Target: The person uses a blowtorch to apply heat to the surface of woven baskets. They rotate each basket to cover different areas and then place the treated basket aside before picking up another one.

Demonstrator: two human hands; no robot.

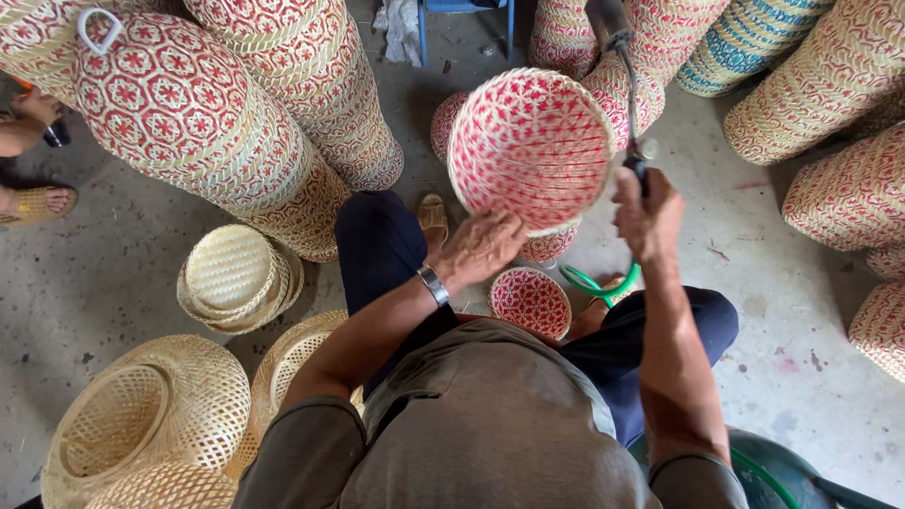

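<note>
My left hand [483,247] grips the lower rim of a red-and-white woven basket [528,146], tilted so its open mouth faces me. My right hand [647,215] is closed on the dark handle of a spray tool [624,75] that rises along the basket's right side. A green hose [596,285] loops below that hand. A small round red-and-white woven lid [530,302] lies between my knees, under the held basket. A metal watch sits on my left wrist.
Stacks of red-patterned baskets [236,123] lie on their sides at left, back and right, with one blue-patterned stack [749,36]. Plain natural-coloured baskets [151,405] and lids [236,275] lie at lower left. Another person's hand and sandalled foot [33,200] show at the far left edge.
</note>
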